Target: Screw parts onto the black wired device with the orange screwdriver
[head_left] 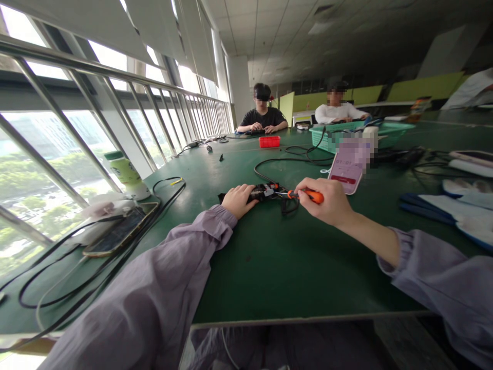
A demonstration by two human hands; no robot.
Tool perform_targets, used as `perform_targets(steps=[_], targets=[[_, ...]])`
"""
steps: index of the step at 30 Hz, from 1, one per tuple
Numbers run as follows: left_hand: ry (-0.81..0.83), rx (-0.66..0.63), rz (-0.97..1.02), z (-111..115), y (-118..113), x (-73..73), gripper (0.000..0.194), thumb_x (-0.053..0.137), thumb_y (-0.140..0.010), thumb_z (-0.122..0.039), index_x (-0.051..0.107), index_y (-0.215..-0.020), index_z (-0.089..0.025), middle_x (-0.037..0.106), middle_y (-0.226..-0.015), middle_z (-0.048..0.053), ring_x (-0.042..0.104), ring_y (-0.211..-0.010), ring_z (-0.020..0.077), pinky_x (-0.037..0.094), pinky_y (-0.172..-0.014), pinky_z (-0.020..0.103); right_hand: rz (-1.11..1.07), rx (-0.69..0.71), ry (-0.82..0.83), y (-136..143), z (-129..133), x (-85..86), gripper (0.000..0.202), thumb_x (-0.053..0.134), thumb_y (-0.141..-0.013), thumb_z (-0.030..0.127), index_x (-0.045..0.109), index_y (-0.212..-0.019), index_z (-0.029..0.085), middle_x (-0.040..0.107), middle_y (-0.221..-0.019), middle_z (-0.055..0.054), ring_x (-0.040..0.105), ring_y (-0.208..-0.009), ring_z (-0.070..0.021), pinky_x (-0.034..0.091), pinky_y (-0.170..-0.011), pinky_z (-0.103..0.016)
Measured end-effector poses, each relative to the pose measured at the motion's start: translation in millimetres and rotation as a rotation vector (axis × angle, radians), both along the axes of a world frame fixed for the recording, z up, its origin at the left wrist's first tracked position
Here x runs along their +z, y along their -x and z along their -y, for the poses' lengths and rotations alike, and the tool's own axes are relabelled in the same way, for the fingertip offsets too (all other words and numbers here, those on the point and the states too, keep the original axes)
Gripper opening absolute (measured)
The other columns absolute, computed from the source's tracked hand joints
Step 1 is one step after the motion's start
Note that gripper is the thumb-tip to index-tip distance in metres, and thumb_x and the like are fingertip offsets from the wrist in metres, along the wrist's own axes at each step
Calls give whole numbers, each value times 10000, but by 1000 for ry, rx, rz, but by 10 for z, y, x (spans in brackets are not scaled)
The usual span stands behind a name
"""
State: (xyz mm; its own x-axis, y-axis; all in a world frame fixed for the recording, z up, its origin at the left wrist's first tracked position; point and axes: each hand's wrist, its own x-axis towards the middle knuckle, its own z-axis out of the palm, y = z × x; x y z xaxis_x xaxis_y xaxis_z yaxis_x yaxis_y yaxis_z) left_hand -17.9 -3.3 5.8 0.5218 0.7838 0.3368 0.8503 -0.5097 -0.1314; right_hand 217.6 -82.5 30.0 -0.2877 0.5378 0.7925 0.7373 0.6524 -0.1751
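Observation:
My left hand [239,201] is wrapped over a long black device [264,192] lying on the green table, pressing it down. Grey and orange inner parts show at the device's right end, and a black cord leads away from it; its exact kind is unclear. An orange-handled screwdriver [315,197] is gripped in my right hand [332,203], closed around the handle. Its thin shaft points left, and the tip reaches the grey part of the device. Whether the tip sits in a screw is too small to tell.
A phone [343,173] leans against a green basket [322,141]. Behind it stands a red tray [269,142]. Another phone [119,231], cables and a green-capped bottle [125,176] are at left. Gloves [454,208] lie right. Two people sit across the table.

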Motion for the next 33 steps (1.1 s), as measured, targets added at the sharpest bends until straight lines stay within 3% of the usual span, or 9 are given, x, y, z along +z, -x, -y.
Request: perform_targets(steps=[4,7,12,17,19,23,29,33], targets=[[1,1,4,-2,2,-1,423,485,-873,-387,474,-1228,-157,583,-1109,88,553,-1027,239,426,-862,351,-6,5,13,8,4,-5,121,492,-776,227,588,-710,192,602,-561,13,512,-479,-117,368,-495,-245],[1,0,7,-7,2,-1,418,480,-873,-386,474,-1225,-161,584,-1107,90,552,-1029,241,425,-866,356,-38,9,21,14,5,-5,125,516,-777,249,582,-868,194,558,-578,21,525,-499,-128,395,-499,-248],[8,-2,21,-8,2,-2,416,486,-869,-381,471,-1225,-167,583,-1116,92,553,-1028,242,427,-866,361,-134,45,-40,17,-11,-16,343,550,-745,226,497,-1083,212,626,-843,-27,618,-712,-167,480,-637,-281],[5,-4,10,-3,1,0,416,480,-873,-388,478,-1222,-161,588,-1119,90,553,-1022,238,426,-862,351,-74,10,9,33,5,-28,197,541,-776,269,536,-961,202,513,-571,40,525,-504,-132,424,-525,-257],[2,-5,10,-3,1,0,418,483,-872,-390,480,-1220,-159,589,-1117,91,553,-1022,239,427,-860,350,-84,10,-10,37,2,-37,213,550,-771,266,536,-972,198,529,-598,32,541,-527,-135,430,-537,-257],[1,0,9,-4,1,0,420,491,-870,-387,481,-1220,-155,591,-1107,92,555,-1025,240,427,-861,347,-130,48,-95,36,-19,-54,363,567,-742,218,486,-1096,205,621,-859,-30,620,-724,-166,476,-635,-272],[8,-8,21,-1,-1,6,417,489,-870,-386,484,-1219,-158,589,-1107,99,557,-1026,245,432,-868,364,-67,6,-53,49,-9,-51,166,566,-776,277,541,-931,222,566,-622,19,576,-577,-154,458,-574,-276],[11,-4,16,5,-4,14,422,486,-871,-384,481,-1223,-151,589,-1111,102,554,-1028,248,433,-864,364,-137,62,-109,48,-17,-45,315,564,-765,230,508,-1075,213,653,-940,-53,634,-787,-188,495,-694,-305]])
